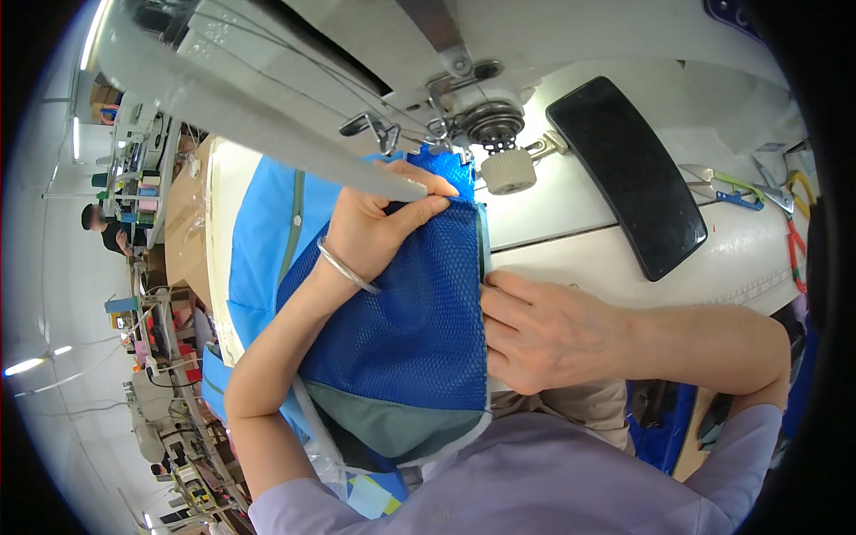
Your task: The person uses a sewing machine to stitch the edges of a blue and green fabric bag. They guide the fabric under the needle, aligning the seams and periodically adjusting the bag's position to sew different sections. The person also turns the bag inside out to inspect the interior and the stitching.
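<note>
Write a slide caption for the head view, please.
Both hands, left and right, guide blue mesh fabric under a sewing machine.

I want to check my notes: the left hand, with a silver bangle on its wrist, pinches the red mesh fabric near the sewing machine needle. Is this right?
Not quite: the mesh fabric is blue, not red. The head view shows the left hand, silver bangle on its wrist, pinching it near the sewing machine needle.

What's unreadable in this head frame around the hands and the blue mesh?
- Needle point: hidden behind the left hand and the machine's head.
- Blue mesh fabric: near end hidden below the person's own lilac top.
- Right hand: fingertips curl under the mesh edge, so the grip is unclear.
- Scissors: small, bent by the fisheye rim.
</note>
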`<state>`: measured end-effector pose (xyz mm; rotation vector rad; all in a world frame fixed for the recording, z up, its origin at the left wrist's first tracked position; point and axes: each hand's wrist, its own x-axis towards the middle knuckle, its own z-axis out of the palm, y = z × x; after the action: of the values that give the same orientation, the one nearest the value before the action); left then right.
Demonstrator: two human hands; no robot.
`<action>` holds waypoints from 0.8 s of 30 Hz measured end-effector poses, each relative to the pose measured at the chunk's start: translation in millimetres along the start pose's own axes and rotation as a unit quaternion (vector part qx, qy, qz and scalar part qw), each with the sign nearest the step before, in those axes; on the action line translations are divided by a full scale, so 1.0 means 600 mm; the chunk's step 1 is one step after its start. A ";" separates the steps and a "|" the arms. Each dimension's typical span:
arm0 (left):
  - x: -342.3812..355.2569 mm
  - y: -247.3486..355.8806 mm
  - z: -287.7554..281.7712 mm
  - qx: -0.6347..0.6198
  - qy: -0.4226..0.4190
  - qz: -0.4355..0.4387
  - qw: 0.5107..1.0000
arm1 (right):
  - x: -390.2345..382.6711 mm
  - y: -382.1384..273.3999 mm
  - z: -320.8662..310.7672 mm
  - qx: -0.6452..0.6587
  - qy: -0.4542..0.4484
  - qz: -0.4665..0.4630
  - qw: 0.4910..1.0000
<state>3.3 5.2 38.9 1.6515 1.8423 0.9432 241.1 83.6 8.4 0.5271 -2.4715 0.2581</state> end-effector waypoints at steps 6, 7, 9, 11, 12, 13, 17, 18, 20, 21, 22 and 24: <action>-0.003 0.003 -0.002 0.077 -0.006 0.022 0.997 | -0.004 0.007 0.005 0.043 0.011 0.010 0.999; -0.004 0.002 -0.004 0.082 -0.010 0.023 0.996 | -0.005 0.012 0.006 0.064 0.020 0.015 0.998; -0.014 -0.008 -0.015 0.024 -0.003 0.019 1.000 | -0.003 0.022 0.001 0.075 0.070 0.071 0.992; -0.021 -0.013 -0.020 -0.038 0.015 0.032 0.999 | 0.006 0.037 -0.023 0.072 0.140 0.150 0.976; -0.022 -0.015 -0.019 -0.073 0.031 0.048 0.996 | 0.010 0.044 -0.026 0.111 0.152 0.224 0.956; -0.023 -0.016 -0.018 -0.109 0.046 0.065 0.991 | 0.014 0.050 -0.029 0.149 0.163 0.297 0.929; -0.031 -0.001 -0.017 -0.144 0.025 0.099 0.984 | 0.039 0.072 -0.045 0.395 0.121 0.422 0.807; -0.032 -0.002 -0.012 -0.195 0.018 0.087 0.977 | 0.044 0.070 -0.044 0.436 0.108 0.424 0.786; -0.037 -0.002 -0.006 -0.295 0.002 0.062 0.954 | 0.049 0.067 -0.044 0.501 0.090 0.453 0.732; -0.039 -0.002 -0.004 -0.343 -0.007 0.034 0.939 | 0.050 0.066 -0.045 0.532 0.081 0.466 0.703; -0.039 0.002 -0.008 -0.368 -0.033 0.012 0.929 | 0.051 0.068 -0.046 0.551 0.073 0.467 0.688; -0.036 0.016 -0.023 -0.415 -0.086 -0.031 0.905 | 0.053 0.073 -0.048 0.590 0.056 0.467 0.656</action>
<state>2.4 -17.9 52.8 1.0796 1.1051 1.2669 213.5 121.6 48.0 -0.4028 -1.8738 2.2734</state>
